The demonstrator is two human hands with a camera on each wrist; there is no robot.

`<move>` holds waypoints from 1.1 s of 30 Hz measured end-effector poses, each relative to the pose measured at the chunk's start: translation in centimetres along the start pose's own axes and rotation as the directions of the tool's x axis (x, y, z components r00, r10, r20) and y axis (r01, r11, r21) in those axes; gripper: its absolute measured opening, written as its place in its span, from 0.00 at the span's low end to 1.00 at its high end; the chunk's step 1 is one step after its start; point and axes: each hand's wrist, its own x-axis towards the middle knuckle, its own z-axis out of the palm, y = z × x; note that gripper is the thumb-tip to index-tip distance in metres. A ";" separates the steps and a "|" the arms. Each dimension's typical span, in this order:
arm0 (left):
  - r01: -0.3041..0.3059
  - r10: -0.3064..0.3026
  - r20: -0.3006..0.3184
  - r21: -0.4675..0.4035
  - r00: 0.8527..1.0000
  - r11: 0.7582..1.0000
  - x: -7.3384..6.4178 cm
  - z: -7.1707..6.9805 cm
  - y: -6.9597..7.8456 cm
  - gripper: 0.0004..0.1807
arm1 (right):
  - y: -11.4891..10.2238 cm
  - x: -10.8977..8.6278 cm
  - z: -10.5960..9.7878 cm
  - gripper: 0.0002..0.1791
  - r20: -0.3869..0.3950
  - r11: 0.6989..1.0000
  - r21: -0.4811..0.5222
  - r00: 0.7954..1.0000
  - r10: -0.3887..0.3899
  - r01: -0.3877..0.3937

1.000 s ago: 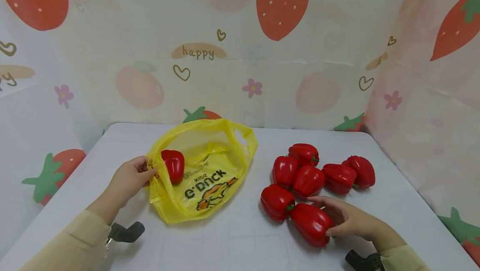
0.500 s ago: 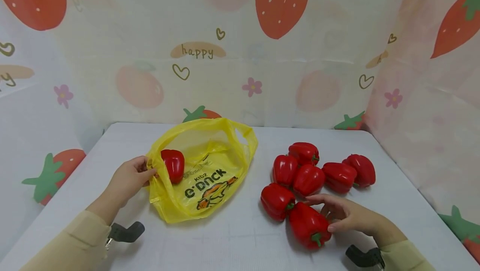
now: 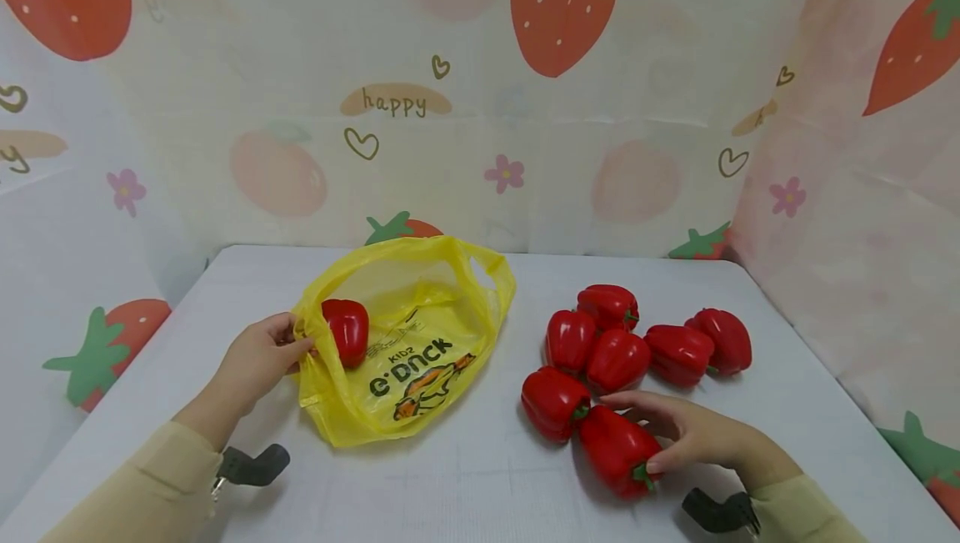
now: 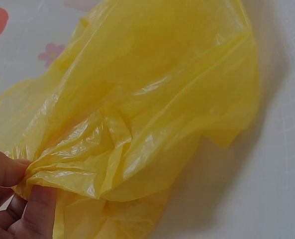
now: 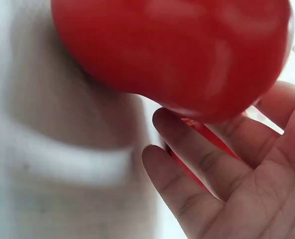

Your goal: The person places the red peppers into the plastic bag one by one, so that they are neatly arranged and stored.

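On the left, my left hand [image 3: 255,359] pinches the edge of a yellow plastic bag [image 3: 341,426] between thumb and fingers. The left wrist view shows the film [image 4: 152,99] gathered in that pinch. Inside the wide mouth lies one red bell pepper [image 3: 347,333]. My right hand [image 3: 697,439] is at the nearest bell pepper [image 3: 611,447] of the group on the right. Its thumb touches the stem end and its forefinger reaches the far side. From the right wrist, the fingers [image 5: 187,194] look spread and nearly straight beside the pepper [image 5: 177,50]; the thumb is hidden there.
Several more red bell peppers stand close behind the right hand, among them a touching one [image 3: 555,404] and a pair [image 3: 678,355] farther right. A white table [image 3: 450,493] bears everything. Strawberry-printed cloth [image 3: 525,126] walls off its back and sides.
Under my right hand the nearest pepper has turned, its stem swinging toward me and then partly back toward the thumb. My right hand shifted slightly. The left hand and bag look unchanged.
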 end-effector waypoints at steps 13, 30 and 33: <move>-0.007 0.007 0.001 0.000 1.000 1.000 0.1 0.1 -0.1 0.17 | -0.7 1.0 -0.3 0.39 0.043 1.000 0.009 0.999 0.005 -0.005; 0.000 0.000 0.009 -0.006 1.000 1.000 0.2 0.0 0.0 0.17 | -0.7 0.2 -0.9 0.41 0.072 0.999 -0.014 0.996 0.051 -0.051; -0.002 0.003 0.009 -0.005 1.000 1.000 0.2 0.0 0.0 0.17 | -0.8 0.1 -0.9 0.42 0.071 0.998 -0.019 0.995 0.065 -0.064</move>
